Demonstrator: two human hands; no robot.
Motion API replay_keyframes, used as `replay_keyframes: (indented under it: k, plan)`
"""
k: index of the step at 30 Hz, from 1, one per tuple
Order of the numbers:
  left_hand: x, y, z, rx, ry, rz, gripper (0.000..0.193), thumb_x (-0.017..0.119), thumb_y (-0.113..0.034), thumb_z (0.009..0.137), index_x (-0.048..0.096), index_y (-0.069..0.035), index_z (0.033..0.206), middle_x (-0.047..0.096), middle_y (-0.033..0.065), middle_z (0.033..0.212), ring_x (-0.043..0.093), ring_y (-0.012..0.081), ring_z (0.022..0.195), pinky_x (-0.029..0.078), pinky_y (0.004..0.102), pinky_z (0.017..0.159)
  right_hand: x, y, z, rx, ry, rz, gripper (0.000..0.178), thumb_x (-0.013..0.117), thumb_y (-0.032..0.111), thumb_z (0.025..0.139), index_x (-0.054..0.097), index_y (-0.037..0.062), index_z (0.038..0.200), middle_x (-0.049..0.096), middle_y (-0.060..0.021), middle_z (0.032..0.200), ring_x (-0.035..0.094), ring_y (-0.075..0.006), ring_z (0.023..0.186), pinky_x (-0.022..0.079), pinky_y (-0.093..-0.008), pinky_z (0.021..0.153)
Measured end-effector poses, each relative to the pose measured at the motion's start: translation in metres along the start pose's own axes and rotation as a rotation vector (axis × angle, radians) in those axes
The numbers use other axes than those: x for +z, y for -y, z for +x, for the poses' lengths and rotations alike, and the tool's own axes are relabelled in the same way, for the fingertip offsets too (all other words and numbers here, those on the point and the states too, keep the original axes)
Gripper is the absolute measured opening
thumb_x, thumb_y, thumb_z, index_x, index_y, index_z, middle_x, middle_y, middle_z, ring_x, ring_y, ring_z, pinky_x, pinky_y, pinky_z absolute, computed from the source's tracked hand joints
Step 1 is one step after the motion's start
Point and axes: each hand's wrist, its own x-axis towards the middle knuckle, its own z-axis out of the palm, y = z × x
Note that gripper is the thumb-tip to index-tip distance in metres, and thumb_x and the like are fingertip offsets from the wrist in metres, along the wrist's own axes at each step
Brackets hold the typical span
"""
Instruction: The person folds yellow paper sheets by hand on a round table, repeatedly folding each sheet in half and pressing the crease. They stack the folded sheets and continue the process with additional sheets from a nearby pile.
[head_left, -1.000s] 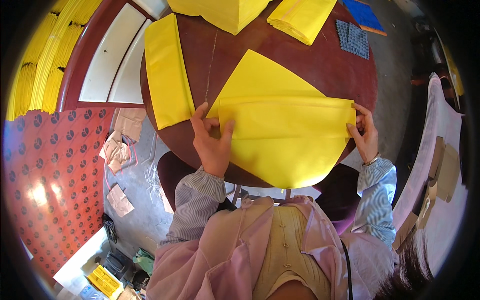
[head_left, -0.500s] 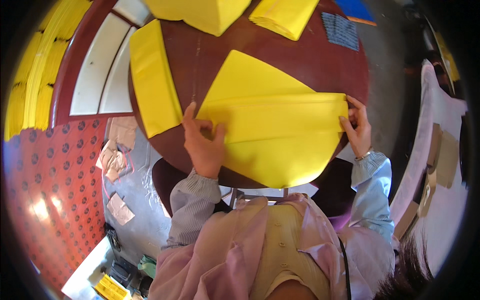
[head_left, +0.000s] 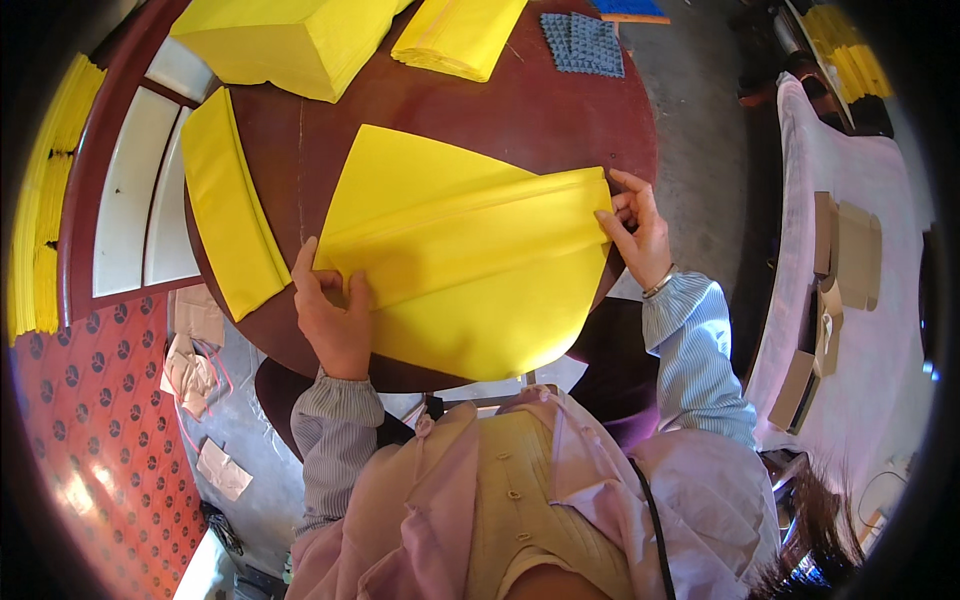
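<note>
A thin yellow sheet (head_left: pixel 470 320) of paper or cloth lies flat on the round dark-red table (head_left: pixel 560 120) in front of me. Across it runs a long folded yellow band (head_left: pixel 480 228), slanting up slightly to the right; whether it is part of that sheet or a separate piece I cannot tell. My right hand (head_left: pixel 640 228) pinches the band's right end between thumb and fingers. At its left end, my left hand (head_left: pixel 335 315) curls thumb and forefinger around the two edges. The left hand's other fingers are mostly hidden.
A folded yellow piece (head_left: pixel 232 205) lies at the table's left. Farther back are a bulky yellow stack (head_left: pixel 290 45), another folded yellow bundle (head_left: pixel 460 35) and a grey-blue textured pad (head_left: pixel 582 45). Cardboard boxes (head_left: pixel 850 255) rest on a pale cloth-covered surface at right.
The whole view has shifted, so the table appears farther left. The band now slants more, and both hands still hold its ends.
</note>
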Motion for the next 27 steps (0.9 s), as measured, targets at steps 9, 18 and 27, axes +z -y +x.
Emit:
replay_keyframes:
  k: [9,18,27]
  plan:
    - [0.014,-0.014,0.013,0.726,0.057,0.119,0.056,0.068,0.0,0.091,0.058,-0.007,0.146,0.057,0.0193,0.145,0.05,0.0423,0.143,0.044,0.0462,0.116,0.005,-0.008,0.003,-0.082,-0.046,-0.074,0.053,0.077,0.009,0.095,0.057,0.0106,0.145,0.063,-0.0021,0.089,0.063,-0.0122,0.074,0.055,-0.0278,0.07]
    - [0.059,-0.02,-0.004,0.631,0.086,0.204,0.07,0.074,-0.012,0.095,0.044,0.004,0.157,0.046,0.0235,0.162,0.038,0.0442,0.154,0.036,0.0517,0.124,0.004,0.002,0.003,0.01,-0.044,-0.119,0.048,0.075,0.014,0.1,0.058,0.0096,0.145,0.066,-0.0047,0.098,0.063,-0.0163,0.084,0.053,-0.0328,0.08]
    - [0.067,-0.01,-0.001,0.588,0.097,0.489,0.075,0.062,-0.041,0.104,0.039,0.004,0.16,0.037,0.0216,0.169,0.027,0.0388,0.16,0.024,0.0515,0.13,0.119,0.07,-0.028,-0.431,0.1,-0.612,0.068,0.061,0.036,0.103,0.037,0.0182,0.165,0.034,-0.0052,0.173,0.027,-0.0239,0.162,0.018,-0.0538,0.131]
